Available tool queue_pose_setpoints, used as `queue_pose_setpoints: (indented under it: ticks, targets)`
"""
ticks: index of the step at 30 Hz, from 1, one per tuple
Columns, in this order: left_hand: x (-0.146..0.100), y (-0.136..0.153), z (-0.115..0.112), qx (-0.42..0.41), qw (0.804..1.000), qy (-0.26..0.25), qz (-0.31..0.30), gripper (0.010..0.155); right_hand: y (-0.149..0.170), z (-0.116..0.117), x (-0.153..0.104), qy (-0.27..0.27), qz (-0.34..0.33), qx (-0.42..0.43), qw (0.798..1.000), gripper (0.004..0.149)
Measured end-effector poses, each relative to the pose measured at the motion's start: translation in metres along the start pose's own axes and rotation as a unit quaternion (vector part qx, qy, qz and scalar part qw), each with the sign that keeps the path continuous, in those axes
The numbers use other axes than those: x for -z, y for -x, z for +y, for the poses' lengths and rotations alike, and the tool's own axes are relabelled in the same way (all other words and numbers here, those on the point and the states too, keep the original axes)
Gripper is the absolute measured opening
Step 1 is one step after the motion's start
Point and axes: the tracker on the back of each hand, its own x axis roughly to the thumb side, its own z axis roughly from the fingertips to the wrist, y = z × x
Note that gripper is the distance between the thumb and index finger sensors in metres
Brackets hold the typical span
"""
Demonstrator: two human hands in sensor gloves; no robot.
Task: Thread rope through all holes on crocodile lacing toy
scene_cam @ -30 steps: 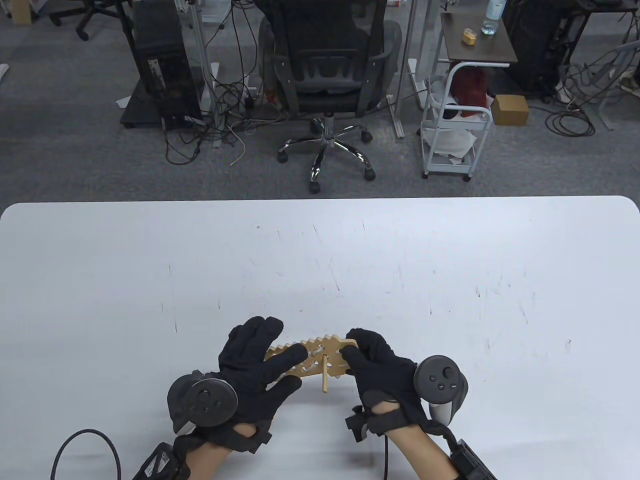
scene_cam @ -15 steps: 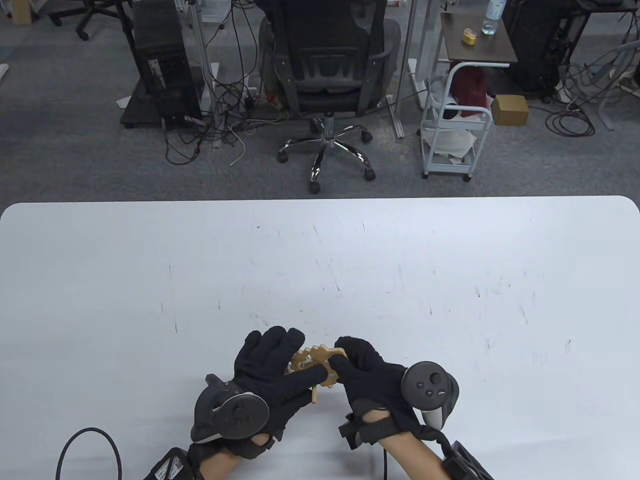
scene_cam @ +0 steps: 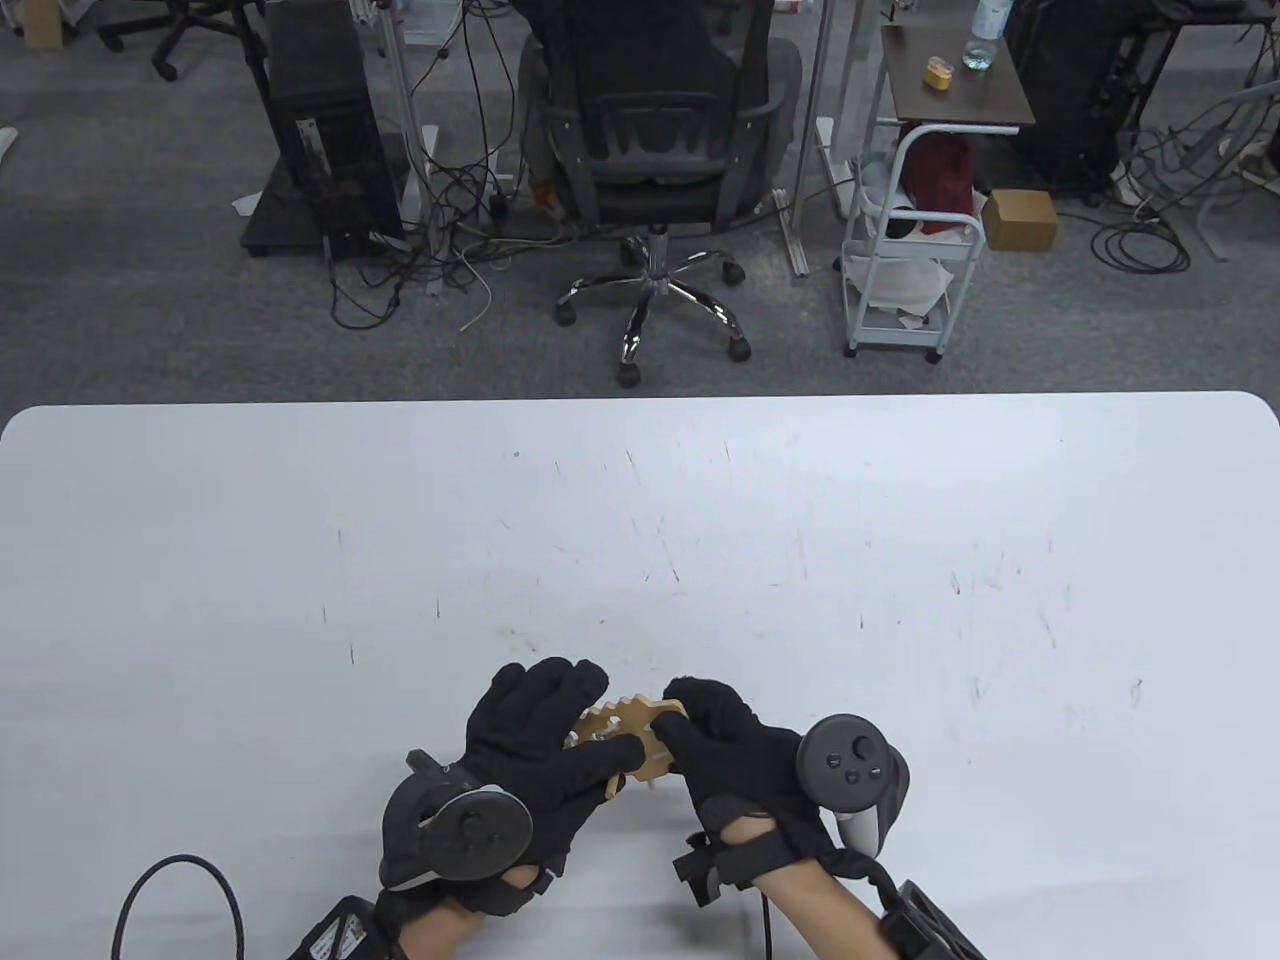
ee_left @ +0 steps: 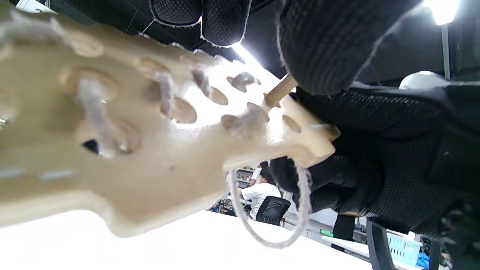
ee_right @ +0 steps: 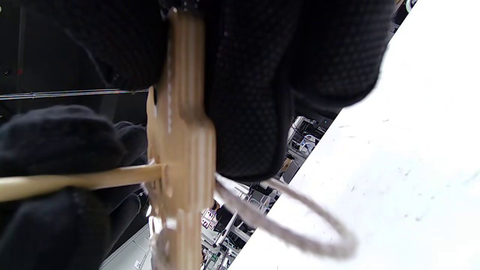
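While your right hand (scene_cam: 735, 760) grips the crocodile toy (scene_cam: 630, 735) at lower centre, your left hand (scene_cam: 545, 750) pinches the wooden needle (ee_left: 279, 92) poking through a hole; next, draw the rope (ee_left: 270, 232) through.

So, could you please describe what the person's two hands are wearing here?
Both the left hand and right hand wear black knit gloves with a dotted weave. A dark grey round tracker with buttons is strapped to the back of each. Black wrist straps and black cables trail toward the table's near edge.
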Motion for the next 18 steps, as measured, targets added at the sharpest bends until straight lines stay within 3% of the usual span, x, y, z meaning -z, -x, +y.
queue_pose_setpoints:
  ticks: [18]
  targets:
    - [-0.003,0.019,0.014,-0.024,0.999,-0.029,0.034,0.046,0.01,-0.015,0.008,0.027,0.029,0.002,0.999,0.045]
